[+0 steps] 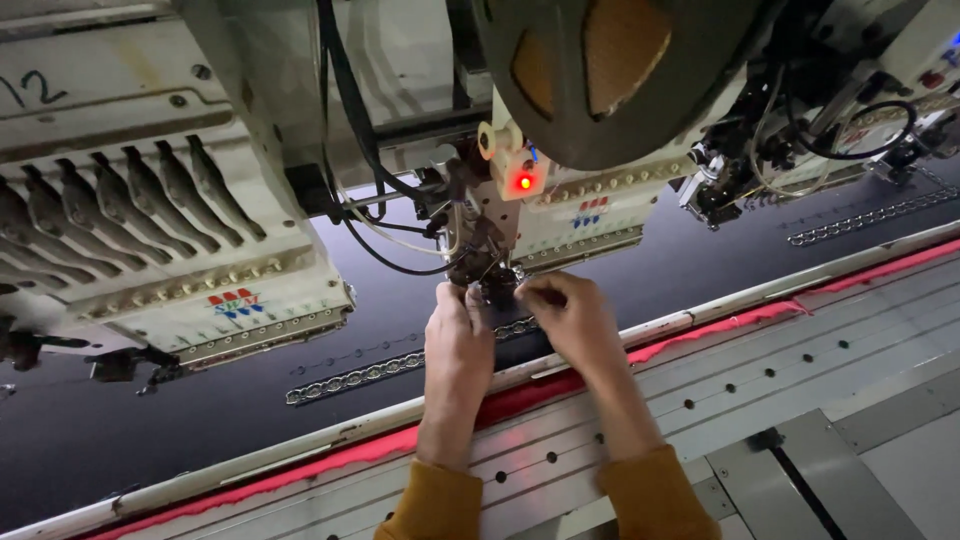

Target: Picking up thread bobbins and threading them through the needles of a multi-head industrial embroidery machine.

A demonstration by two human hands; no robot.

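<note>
At centre frame, both hands are working at the needle assembly of an embroidery machine head. The left hand is reaching up beside it, its grip hidden from view; the right hand is pinching its fingertips together at the assembly. Black fabric with silver chain stitching is lying beneath, a red-edged worktop running lower right.

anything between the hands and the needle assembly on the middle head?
Nothing visible. Left hand and right hand are already at the needle assembly, above the dark fabric; black cables hang just to its left.
</note>
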